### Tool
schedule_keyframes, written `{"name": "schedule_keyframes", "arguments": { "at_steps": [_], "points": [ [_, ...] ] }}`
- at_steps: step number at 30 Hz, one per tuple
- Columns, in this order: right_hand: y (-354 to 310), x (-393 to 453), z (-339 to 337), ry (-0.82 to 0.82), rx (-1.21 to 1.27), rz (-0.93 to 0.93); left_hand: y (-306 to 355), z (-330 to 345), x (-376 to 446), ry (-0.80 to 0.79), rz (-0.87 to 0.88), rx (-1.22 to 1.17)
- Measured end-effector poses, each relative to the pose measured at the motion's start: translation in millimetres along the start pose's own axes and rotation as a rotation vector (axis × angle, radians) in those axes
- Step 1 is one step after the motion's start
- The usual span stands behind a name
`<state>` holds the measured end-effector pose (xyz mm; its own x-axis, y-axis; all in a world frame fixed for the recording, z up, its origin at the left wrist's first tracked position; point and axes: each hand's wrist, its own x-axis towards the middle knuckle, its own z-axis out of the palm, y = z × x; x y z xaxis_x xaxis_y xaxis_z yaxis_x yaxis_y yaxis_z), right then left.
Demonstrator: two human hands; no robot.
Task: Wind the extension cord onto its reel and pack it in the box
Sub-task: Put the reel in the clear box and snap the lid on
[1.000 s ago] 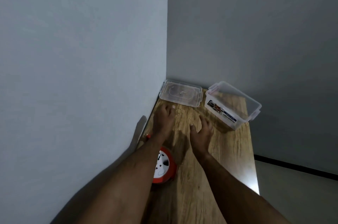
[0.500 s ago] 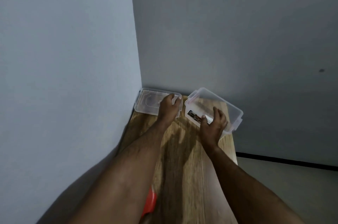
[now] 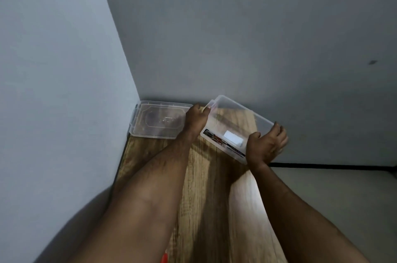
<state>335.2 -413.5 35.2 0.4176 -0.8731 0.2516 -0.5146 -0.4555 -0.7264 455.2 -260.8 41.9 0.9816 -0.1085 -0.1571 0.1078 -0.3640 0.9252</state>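
Both hands are on the clear box (image 3: 234, 127), one at each short end: left hand (image 3: 196, 117) closed on the end nearest the lid (image 3: 158, 122), right hand (image 3: 266, 144) wrapped round the other, probably to drag it nearer. Only a red sliver of the reel (image 3: 165, 258) shows, well short of the box. Narrow wooden counter (image 3: 214, 198), wedged into a grey wall corner (image 3: 137, 95).

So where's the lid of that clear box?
The lid lies flat in the table's far left corner against both walls, just left of the box and the left hand.
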Motion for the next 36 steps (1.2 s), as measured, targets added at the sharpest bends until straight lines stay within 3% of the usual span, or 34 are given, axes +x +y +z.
{"name": "schedule_keyframes", "arguments": {
  "at_steps": [5, 17, 36],
  "points": [
    [1, 9, 0, -0.091, 0.106, 0.135, -5, 12, 13, -0.052, -0.037, 0.074],
    [-6, 7, -15, -0.19, 0.164, 0.158, -8, 6, -5, 0.015, -0.047, 0.004],
    [12, -63, -99, -0.573, 0.225, -0.057, -48, -45, -187, 0.255, -0.168, -0.153]
  ]
}}
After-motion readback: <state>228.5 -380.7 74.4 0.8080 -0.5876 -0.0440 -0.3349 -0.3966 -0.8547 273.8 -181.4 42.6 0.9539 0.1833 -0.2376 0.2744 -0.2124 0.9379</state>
